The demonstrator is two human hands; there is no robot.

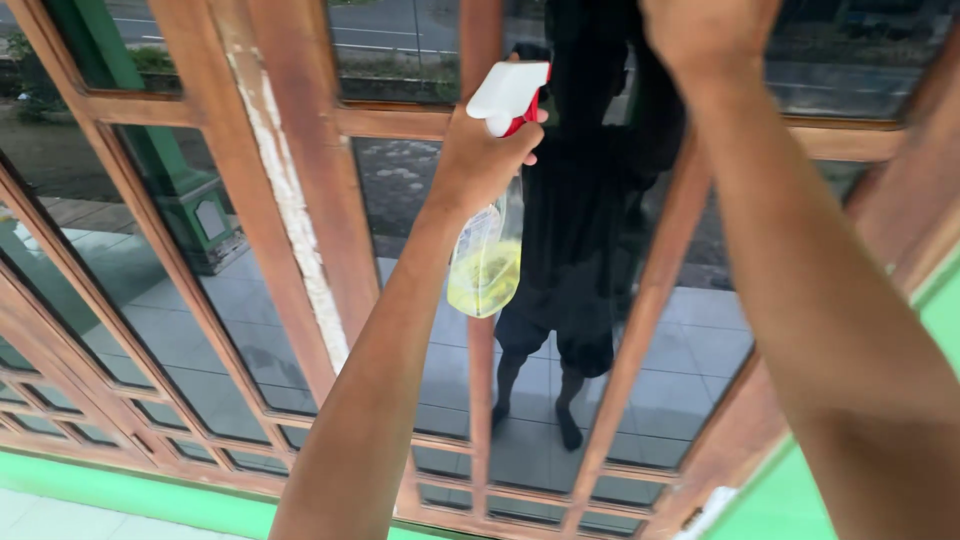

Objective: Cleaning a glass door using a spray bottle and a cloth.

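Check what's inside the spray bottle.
The spray bottle in the left hand holds yellow liquid pooled in its lower part. The hand covers the bottle's neck, so the top of the inside is hidden.

A single head-worn camera looks out along both raised forearms at a wooden-framed window (300,200), standing close enough that the glass panes fill nearly the whole frame. The view is tilted, so the frame bars slant across the picture, and a strip of green wall (120,495) shows along the lower left edge. The left hand (485,160) sits at upper centre and the right hand (705,35) is cut by the top edge.
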